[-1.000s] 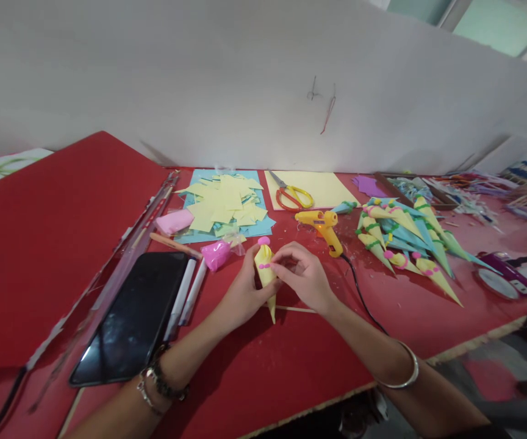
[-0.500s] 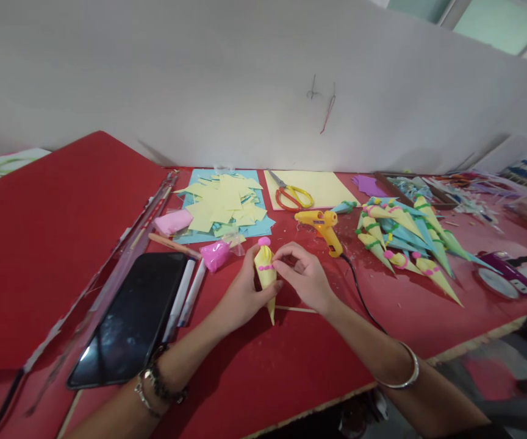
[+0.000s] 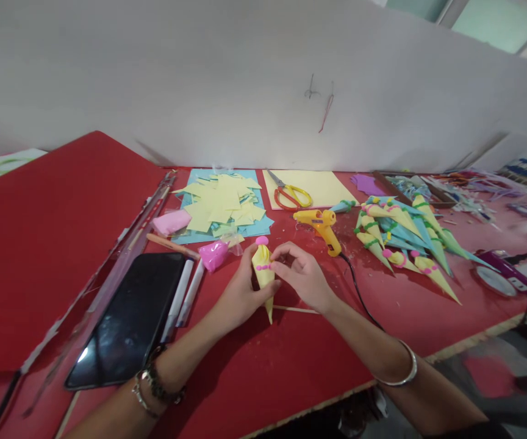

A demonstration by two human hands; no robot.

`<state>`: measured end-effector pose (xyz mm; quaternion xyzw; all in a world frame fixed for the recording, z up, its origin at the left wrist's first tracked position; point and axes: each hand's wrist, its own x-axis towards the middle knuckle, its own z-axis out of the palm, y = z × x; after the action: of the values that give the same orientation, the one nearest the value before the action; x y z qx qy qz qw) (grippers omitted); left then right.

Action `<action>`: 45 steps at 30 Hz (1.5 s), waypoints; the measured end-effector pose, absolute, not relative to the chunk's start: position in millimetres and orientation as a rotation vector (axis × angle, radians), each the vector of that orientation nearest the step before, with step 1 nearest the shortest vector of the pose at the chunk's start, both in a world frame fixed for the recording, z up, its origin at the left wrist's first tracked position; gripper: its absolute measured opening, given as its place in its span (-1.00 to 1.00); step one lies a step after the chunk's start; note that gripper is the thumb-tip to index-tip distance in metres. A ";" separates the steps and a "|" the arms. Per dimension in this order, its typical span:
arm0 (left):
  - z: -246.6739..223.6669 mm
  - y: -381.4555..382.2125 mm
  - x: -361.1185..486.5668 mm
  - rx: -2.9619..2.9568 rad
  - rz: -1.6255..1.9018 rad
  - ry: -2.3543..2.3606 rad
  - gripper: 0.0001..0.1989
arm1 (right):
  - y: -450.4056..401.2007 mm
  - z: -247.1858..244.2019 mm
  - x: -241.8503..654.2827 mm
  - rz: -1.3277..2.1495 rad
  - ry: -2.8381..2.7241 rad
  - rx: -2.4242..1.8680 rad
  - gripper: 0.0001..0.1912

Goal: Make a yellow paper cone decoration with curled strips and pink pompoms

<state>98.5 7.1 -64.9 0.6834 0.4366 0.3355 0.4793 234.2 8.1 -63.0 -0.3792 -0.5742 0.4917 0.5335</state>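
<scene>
A yellow paper cone point(image 3: 264, 277) with a pink ball on top and a row of small pink dots across it points downward over the red table. My left hand point(image 3: 244, 289) is wrapped round its left side, thumb across the front. At the cone's right edge, by the pink dots, the fingertips of my right hand point(image 3: 301, 275) are pinched together; whatever is between them is too small to make out. Pink clay in a plastic bag point(image 3: 213, 255) lies left of my hands, and a yellow glue gun point(image 3: 322, 228) lies behind them to the right.
Around the red table point(image 3: 245, 372) lie a phone point(image 3: 129, 320), white markers point(image 3: 185, 296), yellow paper pieces point(image 3: 222, 204), scissors point(image 3: 291, 194), a heap of paper cones point(image 3: 403, 231), and a purple device point(image 3: 504, 274). The glue gun's black cord runs toward the front edge.
Both hands keep nearly the same hold at the cone. The whole view has shifted very slightly. At the far right, another person's hand has moved out of sight.
</scene>
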 end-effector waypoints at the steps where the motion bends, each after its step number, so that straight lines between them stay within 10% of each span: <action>1: -64.4 6.9 98.8 1.671 0.825 1.067 -0.42 | 7.9 -62.6 234.0 1.183 -1.362 -0.904 -0.95; 10: -67.9 7.6 99.5 1.663 0.853 1.038 -0.39 | 7.1 -59.0 233.3 1.226 -1.304 -0.970 -0.94; 20: -55.8 12.8 96.2 1.777 0.758 1.023 -0.35 | 9.5 -67.6 232.1 1.249 -1.341 -0.940 -0.47; 32: -45.2 43.0 43.0 2.632 0.425 1.834 -0.57 | 17.4 -78.2 238.2 1.069 -1.399 -1.299 -0.49; 45: -33.4 39.5 56.4 2.547 0.717 1.225 -0.70 | 4.5 -43.9 234.4 0.685 -1.679 -1.073 -0.81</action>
<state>56.4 39.5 -33.4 0.8680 0.4173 0.2444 0.1124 234.4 4.5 -43.9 -0.4426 -0.6926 0.2824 0.4946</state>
